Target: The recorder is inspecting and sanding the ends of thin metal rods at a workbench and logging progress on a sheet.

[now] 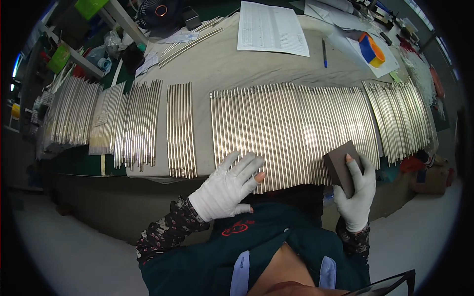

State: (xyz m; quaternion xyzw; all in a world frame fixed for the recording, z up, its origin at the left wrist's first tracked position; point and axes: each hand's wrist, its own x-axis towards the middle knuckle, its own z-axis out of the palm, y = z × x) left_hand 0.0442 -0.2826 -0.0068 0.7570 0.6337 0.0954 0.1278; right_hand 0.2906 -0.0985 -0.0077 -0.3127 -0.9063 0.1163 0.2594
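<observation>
A wide row of shiny metal rods [276, 133] lies side by side before me, their near ends at the table's front edge. My left hand [224, 187], in a white glove with some bare fingertips, rests on the near ends at the row's left part. Its fingers are spread and hold nothing. At the row's near right, my right hand [358, 192], gloved the same way, grips a dark brown-grey rectangular block [341, 165]. The block stands over the rods' near ends and hides some of them; whether it touches them I cannot tell.
A narrow rod bundle [181, 128] lies left of the row, with more bundles [138, 123] beyond, some in clear plastic. Another bundle [400, 121] lies at the right. Farther back are a printed sheet [271, 29], a blue pen [324, 53], a tape roll [372, 49] and a black fan [159, 15].
</observation>
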